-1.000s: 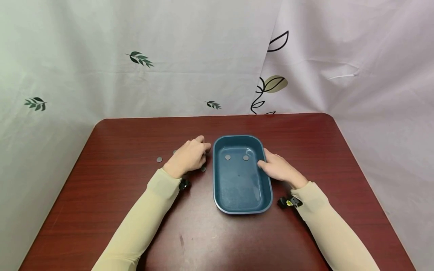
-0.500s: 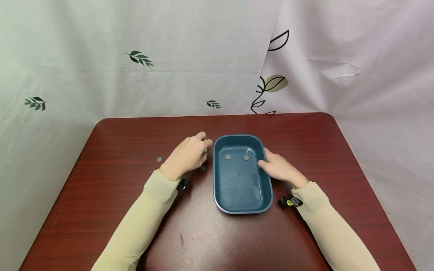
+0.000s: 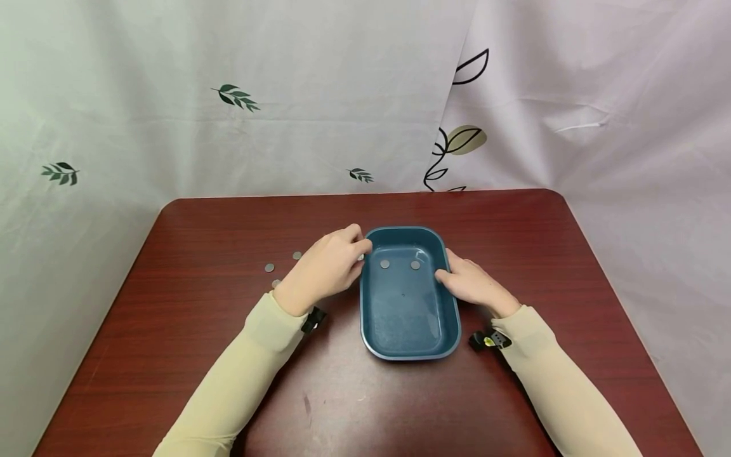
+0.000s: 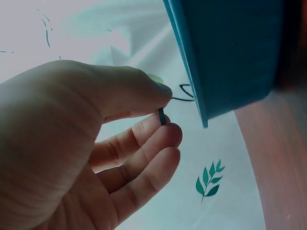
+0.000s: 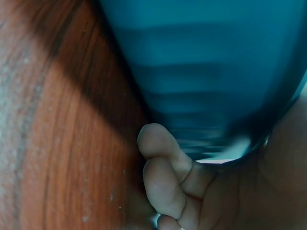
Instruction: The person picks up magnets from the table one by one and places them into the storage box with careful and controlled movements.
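Note:
My left hand [image 3: 327, 270] is at the left rim of a blue plastic tray [image 3: 407, 317]. Between thumb and fingertips it pinches a small coin [image 4: 161, 116], seen edge-on as a dark sliver in the left wrist view. The tray's side wall [image 4: 230, 57] rises just beyond those fingertips. On the tray's floor, toward the far end, lie two grey coins, one at left [image 3: 385, 264] and one at right [image 3: 415, 265]. My right hand [image 3: 471, 280] holds the tray's right side, thumb over the rim and fingers [image 5: 160, 143] low against the outside wall.
Left of my left hand, loose coins lie on the reddish-brown table [image 3: 143, 330]: an outer coin [image 3: 270, 268], a farther coin [image 3: 297, 256] and one partly hidden coin [image 3: 276, 283] by the wrist. A white curtain [image 3: 320, 76] with leaf prints hangs behind the table.
My left hand has moved right to the tray's rim with the coin, uncovering coins on the table behind it. The right hand and the tray stay put.

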Demonstrator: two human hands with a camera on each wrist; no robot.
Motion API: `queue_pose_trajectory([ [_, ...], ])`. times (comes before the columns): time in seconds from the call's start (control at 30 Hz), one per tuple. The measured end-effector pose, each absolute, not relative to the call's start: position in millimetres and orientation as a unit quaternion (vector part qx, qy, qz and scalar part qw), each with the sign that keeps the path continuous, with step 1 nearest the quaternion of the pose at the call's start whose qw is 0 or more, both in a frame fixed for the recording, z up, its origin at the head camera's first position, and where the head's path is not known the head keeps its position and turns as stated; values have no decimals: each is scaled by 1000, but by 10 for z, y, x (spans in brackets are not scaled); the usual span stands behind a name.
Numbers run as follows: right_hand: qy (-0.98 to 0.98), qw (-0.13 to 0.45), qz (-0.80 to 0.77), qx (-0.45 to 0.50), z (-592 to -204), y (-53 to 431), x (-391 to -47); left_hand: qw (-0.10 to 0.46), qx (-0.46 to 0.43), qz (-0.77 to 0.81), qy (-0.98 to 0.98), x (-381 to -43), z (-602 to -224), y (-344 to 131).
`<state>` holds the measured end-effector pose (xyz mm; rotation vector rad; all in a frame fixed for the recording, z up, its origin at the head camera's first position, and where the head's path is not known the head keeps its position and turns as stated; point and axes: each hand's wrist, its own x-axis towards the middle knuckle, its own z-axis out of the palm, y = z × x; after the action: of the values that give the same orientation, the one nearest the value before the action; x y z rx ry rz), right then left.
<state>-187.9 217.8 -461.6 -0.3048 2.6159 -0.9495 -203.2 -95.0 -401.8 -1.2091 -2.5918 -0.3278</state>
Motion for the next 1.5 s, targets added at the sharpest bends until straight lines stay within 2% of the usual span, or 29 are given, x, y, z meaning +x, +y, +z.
queue_pose_trajectory([
  [0.37,920,167,-336,-110,-4617,2177,-1875,142,-464,-114,-867,-1954,-4136,-761],
  [0.77,922,167,-332,-108,-4602,2169,-1883,114,-494,-92,-857,-1842,-4277,-582],
  [1.5,919,167,-340,-108,-4601,2170,-1888,51,-436,17,-899,-1697,-4332,-428],
])
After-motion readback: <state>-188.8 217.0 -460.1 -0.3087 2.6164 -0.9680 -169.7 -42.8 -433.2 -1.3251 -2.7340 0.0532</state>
